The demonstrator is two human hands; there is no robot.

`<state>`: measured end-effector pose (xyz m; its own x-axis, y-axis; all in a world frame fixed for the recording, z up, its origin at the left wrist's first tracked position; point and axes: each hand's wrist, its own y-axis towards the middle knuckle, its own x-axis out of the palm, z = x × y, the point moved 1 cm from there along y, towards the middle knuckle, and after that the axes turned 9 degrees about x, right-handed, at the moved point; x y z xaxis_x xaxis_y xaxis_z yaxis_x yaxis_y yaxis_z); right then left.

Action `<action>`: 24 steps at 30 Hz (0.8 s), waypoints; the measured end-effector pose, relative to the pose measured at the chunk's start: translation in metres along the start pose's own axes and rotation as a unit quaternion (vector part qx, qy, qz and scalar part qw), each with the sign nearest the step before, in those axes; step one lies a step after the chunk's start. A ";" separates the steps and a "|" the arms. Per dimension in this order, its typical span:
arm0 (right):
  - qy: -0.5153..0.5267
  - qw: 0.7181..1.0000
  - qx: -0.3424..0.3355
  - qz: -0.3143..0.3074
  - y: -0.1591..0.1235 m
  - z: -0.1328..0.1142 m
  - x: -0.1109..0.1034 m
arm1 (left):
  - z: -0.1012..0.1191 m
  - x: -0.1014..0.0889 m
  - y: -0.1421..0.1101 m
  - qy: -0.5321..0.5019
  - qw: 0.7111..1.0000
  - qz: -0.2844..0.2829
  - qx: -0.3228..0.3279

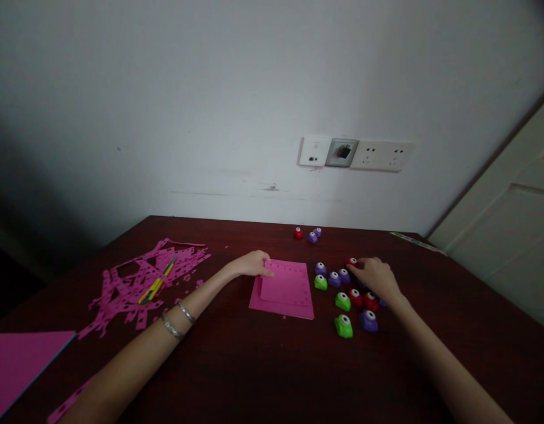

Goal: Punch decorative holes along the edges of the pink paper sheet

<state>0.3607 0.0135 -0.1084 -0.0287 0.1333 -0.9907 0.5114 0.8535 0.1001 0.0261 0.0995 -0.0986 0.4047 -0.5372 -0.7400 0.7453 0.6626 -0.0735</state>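
Observation:
My left hand (254, 264) grips the upper left corner of a pink paper sheet (286, 285), its thumb lying on top. Small marks or holes run along the edges of this sheet, which rests on a larger pink sheet (281, 311). To the right, my right hand (376, 277) has its fingers closed on a small red craft punch (352, 261). Around it stand several more punches, among them a green one (344, 325), a purple one (369, 321) and a red one (355, 298). Part of the group is hidden behind my right hand.
Pink paper scraps (135, 282) are heaped at the left, with a yellow utility knife (157, 284) on them. A pink pad or stack (25, 365) lies at the near left. Further punches, including a red one (298, 233), stand at the back near the wall (236, 147).

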 end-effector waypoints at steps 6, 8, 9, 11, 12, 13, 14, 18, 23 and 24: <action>-0.030 0.999 0.004 0.019 -0.005 -0.004 -0.003 | 0.011 -0.008 -0.005 0.108 0.994 0.022 -0.011; -0.031 0.999 -0.001 0.021 -0.005 -0.004 -0.003 | 0.010 -0.009 -0.005 0.117 0.993 0.024 -0.010; -0.030 0.999 -0.003 0.020 -0.006 -0.004 -0.002 | 0.009 -0.009 -0.005 0.118 0.993 0.024 -0.007; -0.024 1.000 -0.005 0.015 -0.005 -0.002 0.000 | 0.008 -0.010 -0.005 0.120 0.993 0.023 0.000; -0.018 1.000 -0.007 0.013 -0.005 -0.001 0.000 | 0.008 -0.010 -0.005 0.121 0.992 0.022 0.001; -0.009 1.000 -0.008 0.012 -0.004 0.001 0.000 | 0.009 -0.010 -0.006 0.123 0.992 0.020 0.002; 0.001 1.000 -0.008 0.014 -0.004 0.002 -0.001 | 0.011 -0.011 -0.006 0.124 0.992 0.019 0.001; 0.049 0.996 -0.023 0.071 -0.007 -0.001 -0.018 | 0.017 -0.016 -0.008 0.108 0.994 0.025 0.015; 0.161 0.967 -0.160 0.114 -0.041 -0.048 -0.040 | 0.012 -0.018 -0.006 0.077 0.995 0.065 0.021; 0.165 0.963 -0.193 0.090 -0.052 -0.061 -0.041 | 0.010 -0.017 -0.005 0.075 0.994 0.075 0.019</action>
<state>0.2832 -0.0059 -0.0678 -0.2729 0.3953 -0.8771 0.1773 0.9167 0.3580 0.0207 0.1002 -0.0786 0.4316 -0.3483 -0.8321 0.7031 0.7077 0.0685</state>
